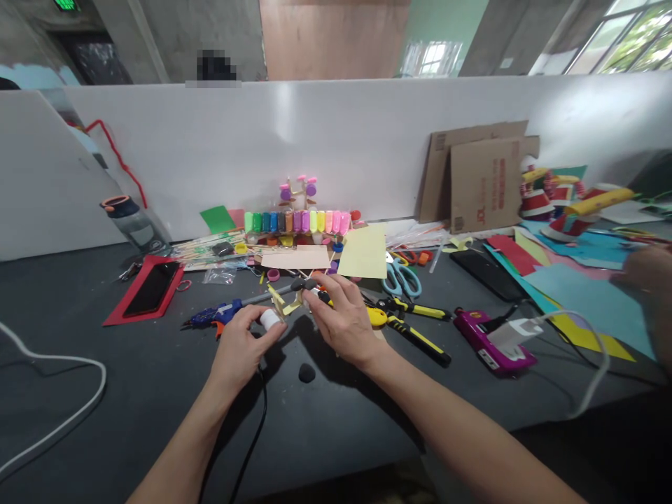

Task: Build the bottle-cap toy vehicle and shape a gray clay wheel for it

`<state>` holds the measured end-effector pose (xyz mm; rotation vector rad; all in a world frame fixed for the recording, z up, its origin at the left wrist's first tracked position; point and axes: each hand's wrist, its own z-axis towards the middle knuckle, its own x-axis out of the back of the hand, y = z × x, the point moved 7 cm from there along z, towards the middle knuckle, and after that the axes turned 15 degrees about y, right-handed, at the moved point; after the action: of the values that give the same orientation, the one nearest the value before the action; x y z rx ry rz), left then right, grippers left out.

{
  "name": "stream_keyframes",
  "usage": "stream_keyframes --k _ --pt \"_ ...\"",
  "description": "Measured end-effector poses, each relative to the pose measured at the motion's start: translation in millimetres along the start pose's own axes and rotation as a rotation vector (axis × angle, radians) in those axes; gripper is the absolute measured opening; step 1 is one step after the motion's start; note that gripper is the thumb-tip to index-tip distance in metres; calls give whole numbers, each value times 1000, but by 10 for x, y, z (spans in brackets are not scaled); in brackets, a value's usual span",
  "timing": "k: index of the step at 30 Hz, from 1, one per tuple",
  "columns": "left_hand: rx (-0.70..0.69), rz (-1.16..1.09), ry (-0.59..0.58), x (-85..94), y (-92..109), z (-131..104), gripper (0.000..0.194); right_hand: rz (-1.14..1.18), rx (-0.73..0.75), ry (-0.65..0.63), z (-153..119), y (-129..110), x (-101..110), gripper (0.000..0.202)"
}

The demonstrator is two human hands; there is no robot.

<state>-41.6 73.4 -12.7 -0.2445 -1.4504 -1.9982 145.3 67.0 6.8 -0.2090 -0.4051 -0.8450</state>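
Between the fingers and thumb of my left hand (237, 350) is a small white cylinder (270, 319). Pale yellow strips (283, 302) rise from it, forming a small craft figure whose details are too small to tell. My right hand (344, 318) is closed at the other side of this figure, pinching around a dark, rounded piece (299, 284); its fingertips partly hide the contact. A flat black lump (306, 372) lies on the table just below both hands. Left of the hands rests a blue glue gun (215, 315), and a black cord runs toward me under my left wrist.
Yellow-black pliers (420, 329), blue scissors (402, 278) and a purple power strip (496, 343) lie to the right. Coloured clay packs (299, 222) line the back. A phone (152, 288) and bottle (134, 224) stand left. Another person's hand (648, 273) is at the far right.
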Motion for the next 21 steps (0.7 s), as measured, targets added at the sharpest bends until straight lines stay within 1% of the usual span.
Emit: stream_keyframes --k 6,10,15,21 --pt "13 -10 10 -8 -11 -20 22 -54 71 -24 -16 -52 -8 29" --pt "17 -13 12 -10 -6 -26 21 -71 93 -32 -14 -62 12 27" --pt "24 -13 9 -27 -18 -28 23 -48 74 -6 1 -40 52 25" --pt "23 -18 34 -24 -32 -32 26 6 23 4 5 -26 39 24"
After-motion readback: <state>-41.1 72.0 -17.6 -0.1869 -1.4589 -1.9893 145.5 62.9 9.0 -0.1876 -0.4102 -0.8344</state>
